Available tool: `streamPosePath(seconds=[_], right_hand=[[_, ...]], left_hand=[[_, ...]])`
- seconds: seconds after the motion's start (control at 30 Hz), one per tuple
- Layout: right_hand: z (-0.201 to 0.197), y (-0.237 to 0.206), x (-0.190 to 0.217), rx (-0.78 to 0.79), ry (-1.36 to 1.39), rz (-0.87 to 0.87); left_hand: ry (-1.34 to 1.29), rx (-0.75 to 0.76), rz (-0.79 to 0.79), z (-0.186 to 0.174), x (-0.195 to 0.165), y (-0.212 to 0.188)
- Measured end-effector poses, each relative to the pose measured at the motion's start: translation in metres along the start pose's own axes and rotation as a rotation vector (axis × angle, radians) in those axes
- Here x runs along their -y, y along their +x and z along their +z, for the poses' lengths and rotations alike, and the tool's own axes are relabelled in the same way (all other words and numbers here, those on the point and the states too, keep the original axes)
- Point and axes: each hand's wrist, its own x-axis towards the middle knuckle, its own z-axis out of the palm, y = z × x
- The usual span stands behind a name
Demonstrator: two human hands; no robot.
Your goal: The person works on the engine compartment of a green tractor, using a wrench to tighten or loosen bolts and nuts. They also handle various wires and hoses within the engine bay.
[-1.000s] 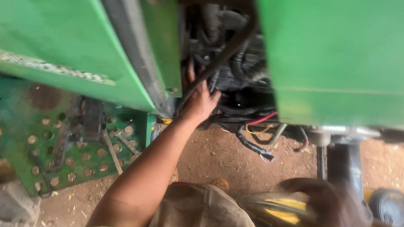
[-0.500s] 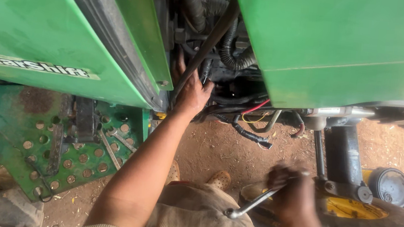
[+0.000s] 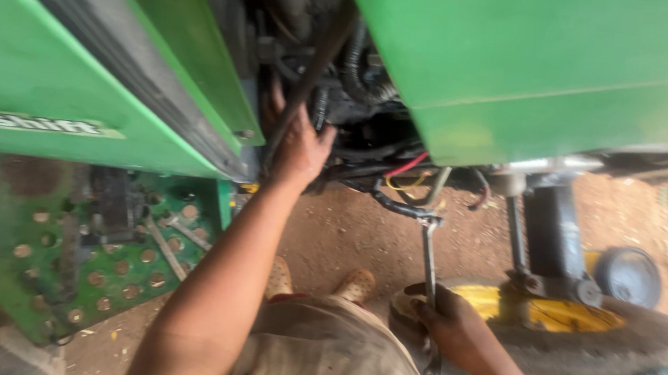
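Wrench now raised to the fitting under the green panels.

The right hand (image 3: 451, 328), lower centre-right of the frame, is gripping a long metal wrench (image 3: 429, 293) by its lower shaft; half a second earlier the tool was lying low and slanted by the tyre, and it is now standing near upright with its head meeting a dark hose fitting (image 3: 404, 210) at centre frame, so the tool appears to be getting seated on the fastener. The left hand (image 3: 301, 147) is staying up in the gap between the panels, fingers curled around a dark rod (image 3: 313, 70). A long pale label strip (image 3: 26, 122) is sitting at the left edge on the left green panel (image 3: 50, 58); its lettering is blurred. A yellow wheel rim (image 3: 540, 310) is showing inside the tyre (image 3: 629, 371) at lower right.
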Motion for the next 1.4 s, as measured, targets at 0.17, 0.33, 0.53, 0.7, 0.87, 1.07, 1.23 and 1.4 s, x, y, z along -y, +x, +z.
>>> streamPosePath(seconds=[0.17,0.33,0.53,0.7,0.87,1.07,1.23,1.4], right_hand=[[-0.005,-0.029,-0.002,-0.115,-0.447,0.207],[-0.018,-0.049,0.023,0.115,0.369,0.071],[-0.03,-0.039,0.07,0.098,0.392,-0.161],[-0.035,-0.017,0.122,-0.117,-0.037,-0.277],[-0.044,-0.001,0.156,-0.42,-0.636,-0.338],[-0.051,0.042,0.178,-0.424,-0.886,-0.326],[-0.046,0.065,0.185,-0.512,-0.849,-0.591],[-0.041,0.066,0.189,-0.483,-0.919,-0.509]], left_hand=[[-0.027,-0.011,0.022,0.001,0.001,0.001],[-0.04,-0.056,0.06,0.002,0.002,0.002],[-0.049,-0.086,0.085,0.002,0.003,-0.002],[-0.047,-0.076,0.08,0.01,0.01,0.001],[-0.13,-0.099,0.101,0.022,0.017,0.002],[-0.215,-0.038,0.057,0.021,0.017,0.002],[-0.192,0.012,0.014,0.017,0.012,0.003],[-0.245,0.066,-0.059,0.017,0.01,0.004]])
